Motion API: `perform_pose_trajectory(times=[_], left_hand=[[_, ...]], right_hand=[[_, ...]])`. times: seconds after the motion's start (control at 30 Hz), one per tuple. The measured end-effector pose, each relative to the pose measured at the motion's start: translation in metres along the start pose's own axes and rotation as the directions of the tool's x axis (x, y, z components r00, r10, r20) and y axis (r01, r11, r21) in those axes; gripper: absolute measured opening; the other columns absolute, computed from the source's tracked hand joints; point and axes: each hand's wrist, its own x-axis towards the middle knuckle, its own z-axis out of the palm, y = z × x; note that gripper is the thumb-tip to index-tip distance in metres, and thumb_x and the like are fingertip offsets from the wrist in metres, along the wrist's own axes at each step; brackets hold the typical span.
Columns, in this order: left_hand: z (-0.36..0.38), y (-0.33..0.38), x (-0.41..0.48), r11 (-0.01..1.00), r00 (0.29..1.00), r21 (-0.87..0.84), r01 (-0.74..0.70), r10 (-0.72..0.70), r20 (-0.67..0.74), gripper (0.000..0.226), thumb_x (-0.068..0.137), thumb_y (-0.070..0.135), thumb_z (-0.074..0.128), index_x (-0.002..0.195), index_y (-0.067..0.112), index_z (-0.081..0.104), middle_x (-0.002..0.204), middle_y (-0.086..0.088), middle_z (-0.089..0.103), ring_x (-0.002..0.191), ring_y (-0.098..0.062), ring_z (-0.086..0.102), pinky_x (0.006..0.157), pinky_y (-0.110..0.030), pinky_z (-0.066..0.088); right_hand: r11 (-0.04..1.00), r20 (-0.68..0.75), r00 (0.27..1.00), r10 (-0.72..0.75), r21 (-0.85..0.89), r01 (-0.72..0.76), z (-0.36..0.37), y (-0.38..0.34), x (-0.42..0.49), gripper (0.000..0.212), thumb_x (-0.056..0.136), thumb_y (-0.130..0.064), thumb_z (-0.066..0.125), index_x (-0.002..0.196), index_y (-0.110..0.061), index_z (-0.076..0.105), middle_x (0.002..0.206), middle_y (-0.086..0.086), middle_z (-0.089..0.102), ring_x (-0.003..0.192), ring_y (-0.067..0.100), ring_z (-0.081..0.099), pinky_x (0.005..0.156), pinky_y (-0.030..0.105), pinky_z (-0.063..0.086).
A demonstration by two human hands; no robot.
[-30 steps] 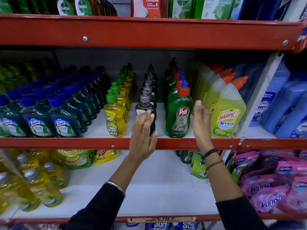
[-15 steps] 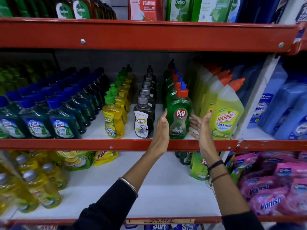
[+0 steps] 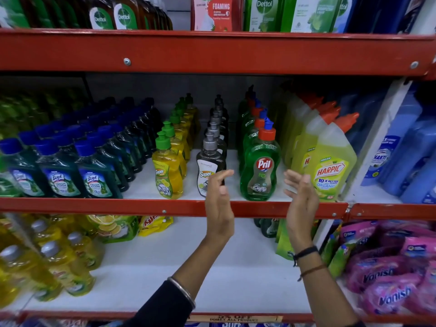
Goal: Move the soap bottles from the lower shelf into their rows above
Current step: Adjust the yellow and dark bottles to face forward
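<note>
On the middle shelf (image 3: 141,206) stand rows of soap bottles: yellow Super bottles (image 3: 167,171) with green caps, dark Super bottles (image 3: 208,166) with grey pumps, and green Pril bottles (image 3: 259,171) with red caps. My left hand (image 3: 219,206) is raised in front of the shelf edge, fingers apart, partly covering the front dark bottle. My right hand (image 3: 300,201) is open just right of the front Pril bottle, not touching it. Both hands hold nothing. Dark green bottles (image 3: 267,227) stand at the back of the lower shelf (image 3: 188,267), mostly hidden.
Yellow Harpic bottles (image 3: 330,171) stand right of the Pril row, blue-capped Lizol bottles (image 3: 61,171) at left. The lower shelf holds yellow bottles (image 3: 59,263) at left, green pouches (image 3: 113,228), and pink Vanish packs (image 3: 389,274) at right. Dettol products (image 3: 122,17) fill the top shelf.
My left hand drew back from the dark Super bottle, swung to the Pril bottle's left side, then pulled away. My right hand came off the Pril bottle and dropped slightly.
</note>
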Motion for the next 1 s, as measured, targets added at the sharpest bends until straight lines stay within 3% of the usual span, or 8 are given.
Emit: perform_pose_trajectory(times=[0.07,0.17,0.33,0.5,0.57,0.67,0.83,1.0], left_hand=[[-0.014,0.000,0.004,1.000,0.986,-0.017,-0.020,0.017,-0.168,0.057,0.091,0.065,0.027,0.116,0.021,0.053,0.117,0.006,0.054,0.117,-0.004,0.049,0.099,-0.018,0.036],[-0.030,-0.004,0.022,0.993,0.967,-0.013,0.116,-0.116,-0.225,0.046,0.088,0.064,0.024,0.118,0.038,0.045,0.125,0.006,0.049,0.123,-0.008,0.045,0.105,-0.027,0.036],[-0.046,-0.007,0.054,0.906,0.906,-0.012,0.424,-0.424,-0.004,0.109,0.064,0.094,0.015,0.144,0.023,0.036,0.146,-0.001,0.044,0.135,-0.016,0.040,0.115,-0.046,0.031],[-0.063,0.008,0.057,0.877,0.868,-0.011,0.480,-0.473,0.154,0.077,0.083,0.075,0.004,0.131,0.030,0.045,0.129,0.008,0.054,0.122,-0.009,0.049,0.109,-0.038,0.036],[-0.068,0.011,0.056,0.871,0.862,-0.030,0.491,-0.480,0.161,0.063,0.095,0.054,0.000,0.129,0.026,0.046,0.114,0.011,0.056,0.104,0.002,0.053,0.094,-0.025,0.042],[-0.072,0.013,0.056,0.868,0.857,-0.016,0.495,-0.485,0.175,0.066,0.098,0.047,0.000,0.134,0.017,0.046,0.106,0.014,0.057,0.095,0.008,0.053,0.073,-0.011,0.045],[-0.074,0.015,0.054,0.861,0.848,-0.019,0.508,-0.495,0.189,0.068,0.097,0.050,0.003,0.136,0.014,0.044,0.126,-0.002,0.054,0.116,-0.012,0.051,0.093,-0.030,0.043],[-0.074,0.014,0.054,0.861,0.845,-0.009,0.509,-0.498,0.195,0.068,0.096,0.050,0.003,0.138,0.013,0.043,0.126,-0.003,0.053,0.119,-0.015,0.049,0.087,-0.026,0.044]], right_hand=[[0.995,-0.026,0.997,-0.077,0.061,0.078,0.008,0.002,-0.018,0.053,0.089,-0.063,0.033,0.099,-0.020,0.064,0.098,0.003,0.067,0.095,0.018,0.063,0.085,0.041,0.052],[0.988,0.138,0.987,-0.085,0.143,0.066,0.030,0.007,-0.039,0.062,0.084,-0.074,0.034,0.105,-0.023,0.062,0.105,0.005,0.067,0.101,0.015,0.064,0.089,0.030,0.051],[0.993,0.377,0.925,0.037,0.091,-0.076,0.075,0.013,-0.044,0.086,0.073,-0.086,0.030,0.129,-0.024,0.051,0.137,0.003,0.054,0.129,0.011,0.048,0.111,0.036,0.037],[0.981,0.459,0.871,0.175,-0.010,-0.192,0.092,0.016,-0.034,0.107,0.064,-0.094,0.021,0.141,-0.022,0.039,0.150,0.000,0.040,0.138,0.012,0.036,0.119,0.044,0.025],[0.976,0.475,0.858,0.196,-0.015,-0.215,0.095,0.014,-0.032,0.111,0.062,-0.095,0.020,0.140,-0.020,0.040,0.150,0.002,0.041,0.138,0.012,0.037,0.119,0.044,0.024],[0.972,0.485,0.853,0.193,0.024,-0.233,0.097,0.012,-0.028,0.122,0.054,-0.098,0.021,0.141,-0.014,0.038,0.149,0.004,0.041,0.134,0.008,0.037,0.115,0.029,0.026],[0.963,0.505,0.842,0.188,0.071,-0.258,0.098,0.012,-0.023,0.124,0.053,-0.098,0.024,0.141,-0.013,0.037,0.150,0.005,0.040,0.134,0.008,0.038,0.111,0.025,0.027],[0.956,0.515,0.836,0.189,0.099,-0.277,0.098,0.013,-0.020,0.120,0.056,-0.096,0.028,0.140,-0.012,0.039,0.149,0.005,0.043,0.136,0.010,0.040,0.115,0.032,0.029]])
